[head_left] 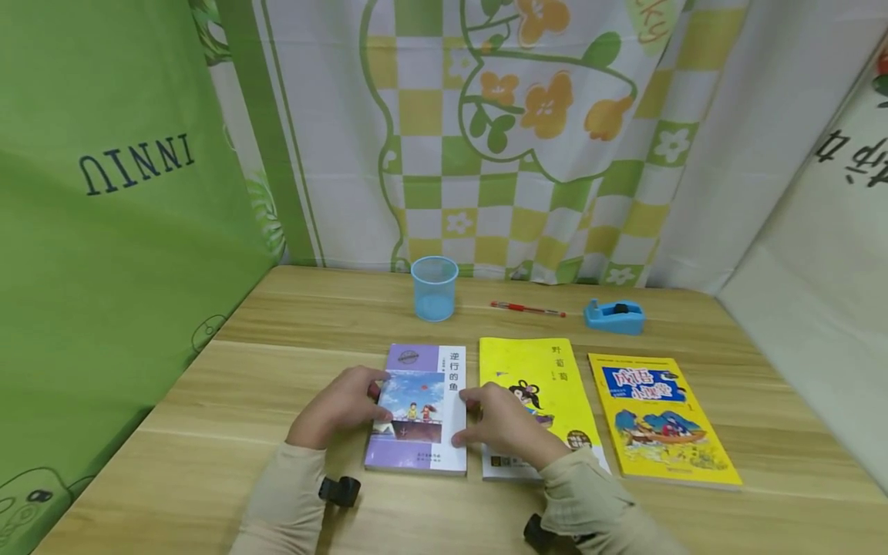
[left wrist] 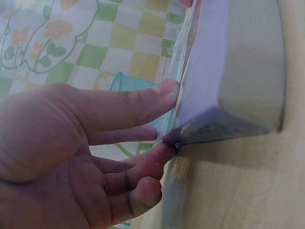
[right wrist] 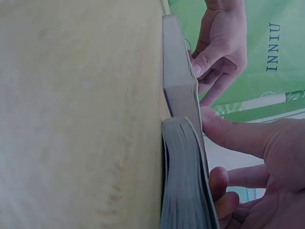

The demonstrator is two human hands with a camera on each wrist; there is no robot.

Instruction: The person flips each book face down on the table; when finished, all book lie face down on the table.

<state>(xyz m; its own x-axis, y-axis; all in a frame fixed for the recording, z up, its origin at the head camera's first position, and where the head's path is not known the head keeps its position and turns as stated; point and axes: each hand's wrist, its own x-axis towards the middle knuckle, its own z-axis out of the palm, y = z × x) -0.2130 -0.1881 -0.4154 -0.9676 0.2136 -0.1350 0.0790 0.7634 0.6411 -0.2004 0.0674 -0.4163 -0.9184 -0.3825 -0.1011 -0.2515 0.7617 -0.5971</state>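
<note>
A purple-and-white paperback book (head_left: 418, 455) lies on the table with a picture of two children on its cover. My left hand (head_left: 344, 402) holds its left edge, thumb on the cover; in the left wrist view the thumb and fingertips meet the edge of the book (left wrist: 202, 71). From the other side my right hand (head_left: 509, 425) holds its right edge with thumb and forefinger. The rest of that hand is over a yellow book (head_left: 516, 358) with a girl on it, partly hiding its cover. In the right wrist view, right fingers (right wrist: 221, 183) rest by the yellow book's pages (right wrist: 183, 176).
A second yellow book (head_left: 666, 416) lies slightly turned at the right. Behind the books stand a blue mesh cup (head_left: 435, 291), a red pen (head_left: 527, 309) and a blue tape dispenser (head_left: 614, 317). Curtains (head_left: 444, 146) hang along the back edge of the wooden table (head_left: 229, 385).
</note>
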